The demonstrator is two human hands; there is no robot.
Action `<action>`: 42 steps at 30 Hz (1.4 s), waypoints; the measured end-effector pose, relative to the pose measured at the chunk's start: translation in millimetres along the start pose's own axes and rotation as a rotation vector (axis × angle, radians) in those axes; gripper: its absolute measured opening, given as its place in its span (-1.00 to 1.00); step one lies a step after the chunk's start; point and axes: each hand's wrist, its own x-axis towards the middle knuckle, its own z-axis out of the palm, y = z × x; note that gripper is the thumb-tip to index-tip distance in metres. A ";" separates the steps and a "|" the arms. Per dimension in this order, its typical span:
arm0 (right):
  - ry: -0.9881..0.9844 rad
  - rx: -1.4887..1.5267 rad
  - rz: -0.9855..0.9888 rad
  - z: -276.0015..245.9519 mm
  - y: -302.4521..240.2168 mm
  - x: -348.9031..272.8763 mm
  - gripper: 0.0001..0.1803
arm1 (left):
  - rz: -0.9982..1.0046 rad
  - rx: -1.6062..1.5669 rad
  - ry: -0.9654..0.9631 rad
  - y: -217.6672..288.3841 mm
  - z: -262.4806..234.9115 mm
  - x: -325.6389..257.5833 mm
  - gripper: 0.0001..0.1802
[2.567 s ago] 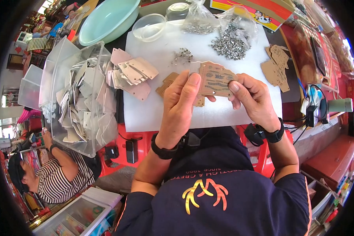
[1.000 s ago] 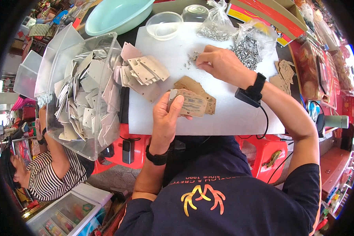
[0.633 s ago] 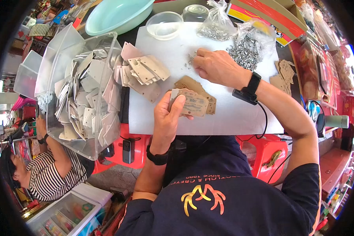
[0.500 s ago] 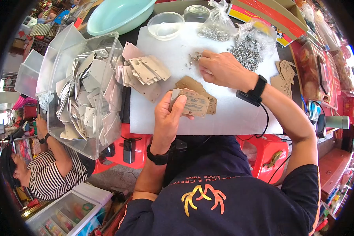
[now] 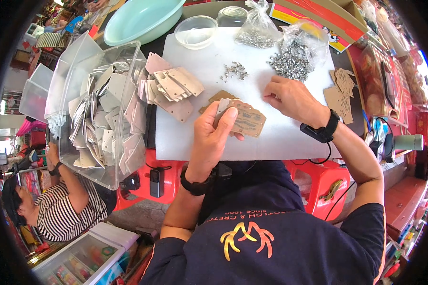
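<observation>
My left hand (image 5: pixel 211 135) grips a brown cardboard piece (image 5: pixel 248 119) with print and small holes, the thumb pressed on top and a pale grey card (image 5: pixel 222 105) against it. Behind it, other brown cardboard pieces (image 5: pixel 214 98) lie on the white sheet (image 5: pixel 185 137), partly hidden by the hand. My right hand (image 5: pixel 295 99) hovers over the sheet to the right, fingers curled together; whatever is between the fingertips is too small or hidden to make out. Beyond the hands lies a small heap of tiny metal parts (image 5: pixel 235 71). A bigger heap (image 5: pixel 290 65) spills from a clear bag.
To the left stands a clear plastic bin (image 5: pixel 110 178) full of pale cards, with a loose stack of cards (image 5: pixel 176 85) beside it. A clear bowl (image 5: pixel 195 40), a light-blue basin (image 5: pixel 145 23) and a tied bag (image 5: pixel 257 35) sit at the back. Brown pieces (image 5: pixel 340 95) lie right. A person (image 5: pixel 66 204) sits left.
My right hand has drawn back from the small heap of metal parts, moving right and nearer. My left hand has shifted slightly right and up, with the cardboard piece tilted more.
</observation>
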 end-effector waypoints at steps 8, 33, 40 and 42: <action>-0.054 -0.171 0.155 6.6 -3.3 -4.1 -0.82 | 0.051 0.070 -0.094 7.5 19.2 5.6 -0.75; -0.474 1.098 0.095 -61.3 4.8 -12.2 -0.87 | -0.022 0.290 -0.358 14.0 48.0 9.2 -0.81; -0.561 1.088 0.082 -68.3 4.4 -12.3 -0.87 | -0.020 0.368 -0.409 18.1 51.1 8.6 -0.81; -0.558 1.112 0.100 -68.3 4.4 -13.4 -0.87 | -0.003 0.373 -0.409 18.5 52.0 8.9 -0.81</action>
